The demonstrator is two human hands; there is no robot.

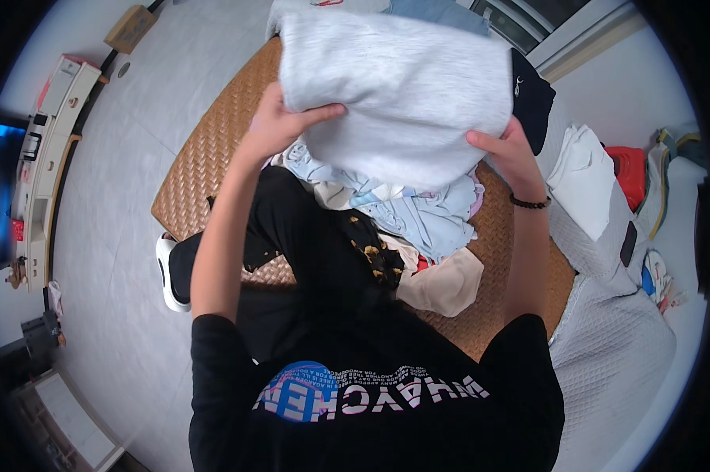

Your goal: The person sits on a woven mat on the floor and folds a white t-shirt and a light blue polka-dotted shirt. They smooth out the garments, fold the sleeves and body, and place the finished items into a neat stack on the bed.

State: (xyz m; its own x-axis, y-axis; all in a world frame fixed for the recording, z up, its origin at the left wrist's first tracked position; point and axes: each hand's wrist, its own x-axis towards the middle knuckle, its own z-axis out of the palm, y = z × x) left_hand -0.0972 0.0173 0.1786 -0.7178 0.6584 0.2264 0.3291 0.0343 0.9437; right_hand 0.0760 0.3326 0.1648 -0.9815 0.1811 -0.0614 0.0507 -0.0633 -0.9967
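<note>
Held up between both hands is a light grey heathered garment [402, 86], folded into a broad rectangle; its exact kind does not show. My left hand [280, 122] grips its left lower edge, thumb on the front. At the right edge my right hand [512, 153] pinches it the same way, a dark bead bracelet on the wrist. Below the cloth lies a loose heap of clothes [422, 216], mostly pale blue, with a cream piece [445, 283] and a black patterned piece [375, 248] nearer me. The fingers behind the cloth are hidden.
The heap rests on a woven brown mat [206, 165]. Beyond the grey cloth lie a dark folded garment [532, 98] and blue denim [441, 14]. A quilted grey sofa cover [606, 346] with a white cloth [583, 185] and red item [626, 173] is at right. A white cabinet [56, 157] stands left.
</note>
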